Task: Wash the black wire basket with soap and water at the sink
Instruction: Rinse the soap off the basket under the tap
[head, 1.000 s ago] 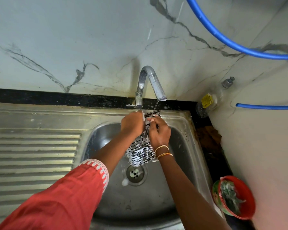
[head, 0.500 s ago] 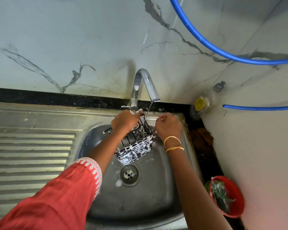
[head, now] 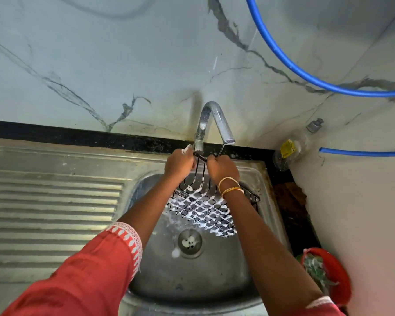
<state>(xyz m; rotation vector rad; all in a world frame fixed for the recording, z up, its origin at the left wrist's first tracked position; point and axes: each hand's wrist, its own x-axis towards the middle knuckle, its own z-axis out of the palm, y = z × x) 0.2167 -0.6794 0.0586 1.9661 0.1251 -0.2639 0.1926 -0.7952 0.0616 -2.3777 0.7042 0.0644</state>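
The right forearm crosses in front of the basket (head: 201, 208) and hides its right side; only a strip of black wire shows past the wrist bangles (head: 229, 187). The fingertips of both hands are turned away from the camera, so exactly how each finger lies on the wire is hard to make out. The red bowl (head: 333, 273), low and to the right of the sink (head: 214, 277), is partly cut off behind the arm, and the green stuff in it is too blurred to name. A clear bottle (head: 292, 148) with a yellow label leans in the wall corner to the right of the sink, and its contents cannot be read.

The left hand (head: 179, 164) and right hand (head: 222, 169) are close together above the back edge of the sink, just under the tap (head: 214, 122). Both have their fingers curled and pinch the same thin black wire at the top of the basket. Foam sits on the left thumb.

The basket hangs from that wire over the sink, above and slightly behind the drain (head: 189, 242), tilted so its mesh face shows. White soap foam coats the mesh. A thin stream of water (head: 221, 150) falls from the tap spout onto the right hand.

Two blue hoses (head: 306, 75) run along the wall above and to the right of the sink.
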